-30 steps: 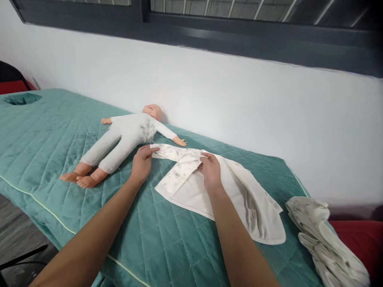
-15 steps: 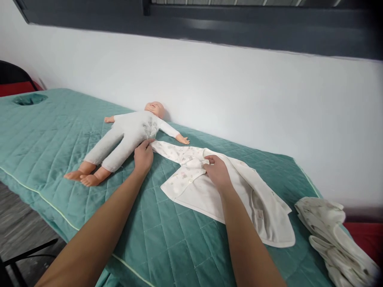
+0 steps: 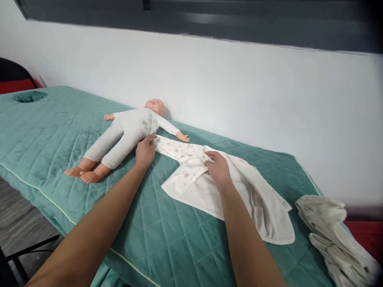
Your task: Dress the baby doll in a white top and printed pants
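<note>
A small white shirt with a scattered print lies spread on the padded bed, reaching from the left grip to well past the right. The left hand has thumb and fingers together on the cuff of the printed sleeve. The right hand has its grip closed on the front panel near the neckline, though its fingertips partly hide how much cloth they hold. A round button shows on the panel, just below and to the left of the right grip. The plain inner side of the shirt fans out beneath and beyond the right wrist.

Right beside the left grip, a doll in a white body lies on its back, its head farther off by the wall and its bare feet to the left. Well to the right of the right grip, a heap of pale printed cloth sits at the bed's edge. Farthest left from both grips are a hole in the bed and a black-and-red chair.
</note>
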`<state>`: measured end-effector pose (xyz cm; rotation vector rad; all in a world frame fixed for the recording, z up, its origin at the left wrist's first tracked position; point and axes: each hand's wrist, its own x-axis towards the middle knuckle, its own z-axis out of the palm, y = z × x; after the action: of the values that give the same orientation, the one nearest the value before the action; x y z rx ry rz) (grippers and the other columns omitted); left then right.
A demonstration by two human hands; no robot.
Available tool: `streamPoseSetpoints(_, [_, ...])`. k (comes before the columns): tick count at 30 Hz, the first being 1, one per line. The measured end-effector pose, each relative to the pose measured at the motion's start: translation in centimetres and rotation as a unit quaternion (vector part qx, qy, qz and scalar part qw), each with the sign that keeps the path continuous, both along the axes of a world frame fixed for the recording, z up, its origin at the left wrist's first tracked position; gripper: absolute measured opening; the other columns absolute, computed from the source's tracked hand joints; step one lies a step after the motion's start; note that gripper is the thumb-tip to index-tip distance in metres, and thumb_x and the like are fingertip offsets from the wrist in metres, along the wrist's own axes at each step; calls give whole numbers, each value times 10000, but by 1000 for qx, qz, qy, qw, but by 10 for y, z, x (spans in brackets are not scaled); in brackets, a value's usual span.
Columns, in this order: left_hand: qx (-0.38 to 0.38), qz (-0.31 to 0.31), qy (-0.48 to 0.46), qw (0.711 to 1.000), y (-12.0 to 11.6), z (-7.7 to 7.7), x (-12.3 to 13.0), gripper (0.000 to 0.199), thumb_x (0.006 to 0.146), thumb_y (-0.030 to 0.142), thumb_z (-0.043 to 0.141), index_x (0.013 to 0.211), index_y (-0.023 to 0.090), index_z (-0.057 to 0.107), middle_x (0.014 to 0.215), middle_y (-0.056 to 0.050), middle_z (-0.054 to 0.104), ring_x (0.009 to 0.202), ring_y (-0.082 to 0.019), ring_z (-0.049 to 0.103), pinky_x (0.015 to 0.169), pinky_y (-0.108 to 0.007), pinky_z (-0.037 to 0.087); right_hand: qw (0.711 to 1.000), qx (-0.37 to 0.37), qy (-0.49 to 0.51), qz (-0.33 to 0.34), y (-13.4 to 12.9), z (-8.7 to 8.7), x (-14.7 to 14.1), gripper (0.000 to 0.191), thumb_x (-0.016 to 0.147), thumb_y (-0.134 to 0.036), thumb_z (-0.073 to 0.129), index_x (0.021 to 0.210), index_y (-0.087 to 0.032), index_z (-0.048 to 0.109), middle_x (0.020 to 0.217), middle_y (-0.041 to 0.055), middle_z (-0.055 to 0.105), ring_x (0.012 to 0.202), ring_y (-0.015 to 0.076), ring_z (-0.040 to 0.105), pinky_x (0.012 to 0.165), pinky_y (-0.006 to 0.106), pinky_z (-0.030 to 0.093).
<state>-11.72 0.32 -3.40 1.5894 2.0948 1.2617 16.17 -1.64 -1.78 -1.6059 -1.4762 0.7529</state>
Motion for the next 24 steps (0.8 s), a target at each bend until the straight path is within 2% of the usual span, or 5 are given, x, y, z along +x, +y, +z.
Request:
streamPoseSetpoints(9, [47,11,141,989,-8,0,8,449,804,-6,430,1150,158,665,1224,-133,644,1169,-276,574,1009,-391,447,1000,13,-25,2,1,-5,1,342,718,-137,538,1038,-188,648,1170,88,681,1093,252,631,958,403,502])
streamPoseSetpoints(12, [116,-31,177,977,-36,4,24,330,856,73,487,1119,164,665,1280,-135,602,1212,-291,537,1027,-438,445,999,15,-38,0,1,-4,2,350,736,-136,545,1071,-181,635,1182,102,673,1111,258,623,990,420,480])
streamPoseSetpoints(15, [167,-155,153,962,-79,6,42,257,901,140,507,1115,169,646,1148,-102,663,1119,-235,587,992,-391,477,999,17,-51,-6,0,-1,5,370,740,-124,551,1096,-189,631,1173,95,674,1113,257,621,1018,428,455])
streamPoseSetpoints(20, [157,-285,146,934,-150,7,66,383,853,53,487,1164,227,626,1213,-56,663,1119,-211,586,972,-392,467,998,18,-54,-26,-2,4,9,375,732,-139,577,1099,-185,640,1124,92,685,1076,260,630,1008,422,449])
streamPoseSetpoints(24, [124,-312,175,926,-171,9,75,528,791,7,484,1265,219,579,1305,-65,611,1193,-227,537,992,-414,442,999,16,-21,-39,1,0,10,343,747,-222,594,1086,-190,636,1075,73,690,954,220,665,900,361,507])
